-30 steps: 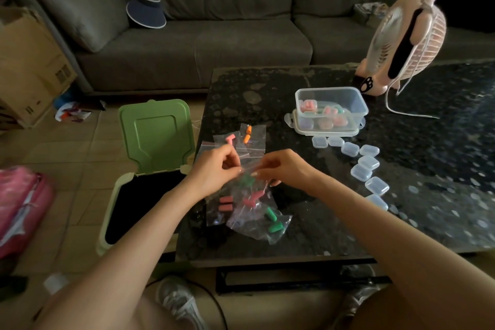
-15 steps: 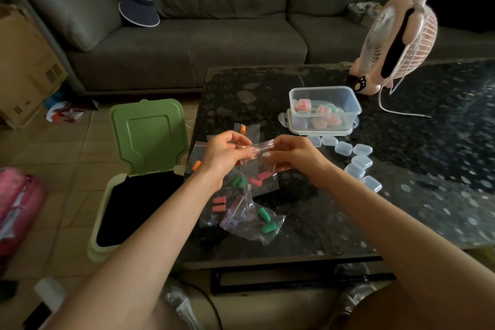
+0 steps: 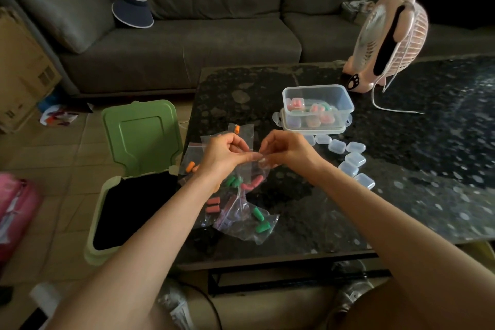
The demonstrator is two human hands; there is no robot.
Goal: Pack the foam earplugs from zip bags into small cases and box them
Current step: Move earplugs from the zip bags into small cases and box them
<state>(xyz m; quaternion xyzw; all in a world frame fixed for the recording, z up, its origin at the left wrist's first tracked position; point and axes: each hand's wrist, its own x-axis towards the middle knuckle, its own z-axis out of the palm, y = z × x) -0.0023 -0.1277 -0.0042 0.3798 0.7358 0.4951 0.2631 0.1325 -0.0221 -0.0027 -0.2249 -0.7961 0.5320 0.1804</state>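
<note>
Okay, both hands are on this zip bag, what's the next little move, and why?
Probably pull the two lips of the bag apart to open its zip. The left hand and right hand each pinch its top edge above the table, and the green and pink earplugs hang inside it. Empty cases lie to the right, ready to be filled.

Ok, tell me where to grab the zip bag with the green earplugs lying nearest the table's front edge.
Pinch the zip bag by its empty near corner from above, on the side facing you. It lies flat with the green earplugs bulging its middle, so that loose film is probably easiest to lift.
</note>
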